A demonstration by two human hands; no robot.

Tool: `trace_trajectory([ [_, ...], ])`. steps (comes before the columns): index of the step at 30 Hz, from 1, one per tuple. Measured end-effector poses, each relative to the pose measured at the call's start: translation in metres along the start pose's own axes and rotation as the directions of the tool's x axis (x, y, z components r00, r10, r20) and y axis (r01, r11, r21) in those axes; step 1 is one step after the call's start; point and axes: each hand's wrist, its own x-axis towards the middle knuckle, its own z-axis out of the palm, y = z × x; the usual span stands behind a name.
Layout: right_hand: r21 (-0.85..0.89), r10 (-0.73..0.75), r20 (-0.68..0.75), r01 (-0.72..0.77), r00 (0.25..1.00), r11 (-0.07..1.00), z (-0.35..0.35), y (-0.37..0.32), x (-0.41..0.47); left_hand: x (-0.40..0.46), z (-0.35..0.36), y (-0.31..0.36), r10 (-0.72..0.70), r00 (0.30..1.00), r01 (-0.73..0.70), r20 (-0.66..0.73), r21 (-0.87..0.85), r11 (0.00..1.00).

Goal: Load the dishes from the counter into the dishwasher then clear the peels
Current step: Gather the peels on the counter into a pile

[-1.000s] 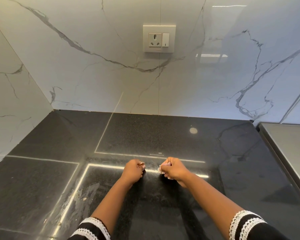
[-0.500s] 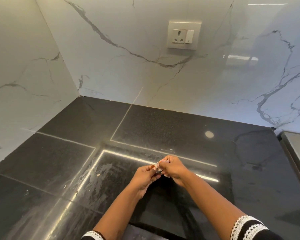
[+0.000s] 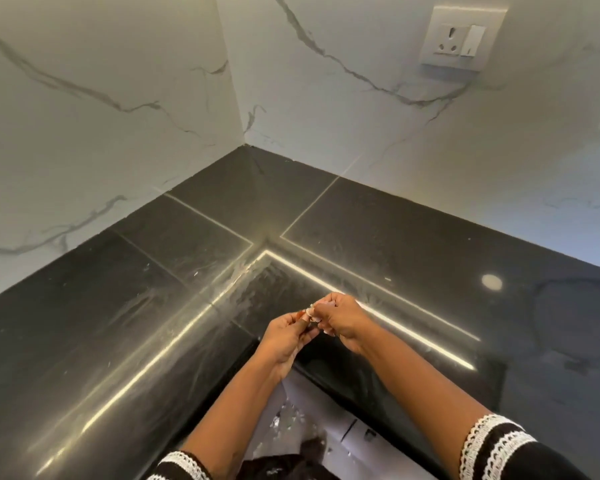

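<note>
Black glossy counter [image 3: 413,237], marble walls [image 3: 101,116], wall socket [image 3: 463,38]

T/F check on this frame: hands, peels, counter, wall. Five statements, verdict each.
1. Both hands meet over the glossy black stone counter. True.
2. The left hand lies flat and open on the counter. False: its fingers curl and pinch small pale peel scraps.
3. The right hand also grips the scraps. True.
4. A stack of plates stands in the counter's corner. False: no dishes show there.
5. A white wall socket with switch sits on the white veined marble wall left of the corner. False: it is on the wall right of the corner.
</note>
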Motion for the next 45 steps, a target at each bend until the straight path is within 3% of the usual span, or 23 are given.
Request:
trace_trajectory([
  [21,-0.157,0.127,0.239,-0.091,0.963,0.983,0.056,0.090,-0.075,-0.118,-0.055,-0.087,0.009,0.938,-0.044,-0.346,-0.094,0.995],
  [35,-0.392,0.295,0.411,-0.125,0.862,0.911,0.155,0.147,-0.115,-0.191,-0.142,-0.137,-0.030,0.810,-0.130,-0.585,-0.228,0.965],
  [45,-0.543,0.441,0.478,-0.139,0.760,0.828,0.242,0.228,-0.185,-0.286,-0.221,-0.201,-0.099,0.710,-0.159,-0.697,-0.296,0.942],
])
